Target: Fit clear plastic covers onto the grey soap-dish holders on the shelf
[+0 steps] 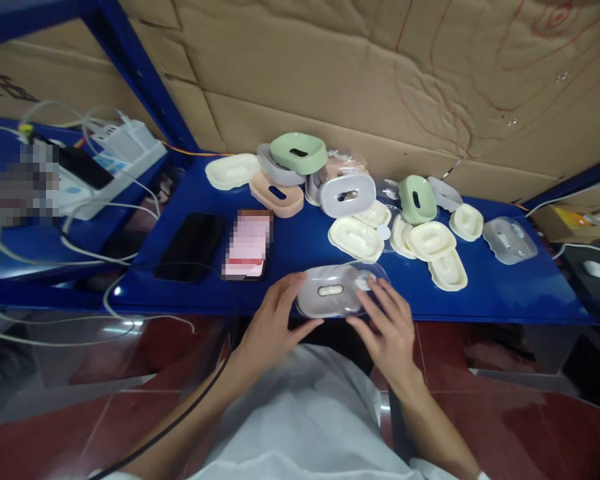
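Observation:
At the front edge of the blue table lies a grey soap dish [311, 301] with a cream piece showing through its slot. My left hand [275, 310] grips its left end, thumb in front and fingers behind. Over the right part of the dish is a clear plastic cover [353, 272] with a whitish round spot. My right hand [387, 320] holds this cover at its right side, fingertips by the spot and thumb at the near edge. Just behind are loose cream trays [356, 240] and a grey-white dish shell [347, 195].
Green shells [299, 150], a peach shell [280, 200] and more cream trays [433, 241] lie along the back. A lit phone [247, 245] and a black flat object [190, 247] are at left. A clear-covered grey dish [510, 240] stands right. Cables and a power strip [125, 167] crowd the far left.

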Demonstrator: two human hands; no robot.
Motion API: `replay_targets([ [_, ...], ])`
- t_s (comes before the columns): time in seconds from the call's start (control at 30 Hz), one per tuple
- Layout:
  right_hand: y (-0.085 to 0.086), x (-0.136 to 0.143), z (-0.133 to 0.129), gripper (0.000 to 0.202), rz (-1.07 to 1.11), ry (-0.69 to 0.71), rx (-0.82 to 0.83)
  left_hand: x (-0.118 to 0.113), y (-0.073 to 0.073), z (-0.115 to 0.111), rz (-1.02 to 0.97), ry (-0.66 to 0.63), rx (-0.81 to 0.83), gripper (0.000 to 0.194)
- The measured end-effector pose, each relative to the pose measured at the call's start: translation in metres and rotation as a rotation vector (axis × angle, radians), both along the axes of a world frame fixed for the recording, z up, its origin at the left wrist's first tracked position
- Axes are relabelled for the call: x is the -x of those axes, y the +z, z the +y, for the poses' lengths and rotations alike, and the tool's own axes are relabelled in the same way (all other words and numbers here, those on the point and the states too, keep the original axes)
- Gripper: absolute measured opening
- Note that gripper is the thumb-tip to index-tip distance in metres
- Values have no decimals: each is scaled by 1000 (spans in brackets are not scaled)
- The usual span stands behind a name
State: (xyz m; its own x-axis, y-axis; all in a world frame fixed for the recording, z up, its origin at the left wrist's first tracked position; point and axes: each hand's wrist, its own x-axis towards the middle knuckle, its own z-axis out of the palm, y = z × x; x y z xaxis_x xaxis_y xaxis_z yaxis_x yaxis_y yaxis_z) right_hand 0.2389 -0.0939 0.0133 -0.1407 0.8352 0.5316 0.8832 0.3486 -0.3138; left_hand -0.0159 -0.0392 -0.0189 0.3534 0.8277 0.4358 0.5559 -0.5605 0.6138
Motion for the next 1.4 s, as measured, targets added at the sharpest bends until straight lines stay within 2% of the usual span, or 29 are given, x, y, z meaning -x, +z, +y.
replay_targets([
  [0.1, 2, 28, 5, 66, -130, 72, 28, -4, -1, 1, -15, 0, -2, 95],
  [0.17, 2, 34, 7, 61, -187, 94, 50, -4, 1, 2, -18, -10, 28, 93],
  [0.3, 6, 22, 13, 52, -229, 147, 77, -2, 4, 4, -18, -35, 62, 82],
  [0.5, 17, 7, 32, 39, -267, 283, 99, -4, 5, 7, -18, -51, 118, 83],
  [0.7, 12, -2, 47, 45, -270, 357, 73, -3, 10, 7, -9, -44, 154, 88],
  [0.9, 14, -18, 57, 58, -211, 425, 202, -5, 12, 9, -5, -30, 170, 87],
  [1.07, 4, -20, 59, 74, -119, 368, 249, -4, 11, 10, -15, -57, 205, 84],
  [1.23, -3, -26, 45, 81, -51, 390, 75, -7, 17, 10, -61, -160, 171, 85],
  [1.3, -1, -42, 30, 84, -33, 291, -17, -14, 23, 10, -79, -245, 151, 86],
  [1.33, 0, -56, 22, 85, -24, 198, -69, -19, 25, 12, -64, -283, 142, 86],
  [1.4, 1, -91, 3, 86, -14, -74, -189, -30, 29, 18, 26, -326, 109, 83],
])
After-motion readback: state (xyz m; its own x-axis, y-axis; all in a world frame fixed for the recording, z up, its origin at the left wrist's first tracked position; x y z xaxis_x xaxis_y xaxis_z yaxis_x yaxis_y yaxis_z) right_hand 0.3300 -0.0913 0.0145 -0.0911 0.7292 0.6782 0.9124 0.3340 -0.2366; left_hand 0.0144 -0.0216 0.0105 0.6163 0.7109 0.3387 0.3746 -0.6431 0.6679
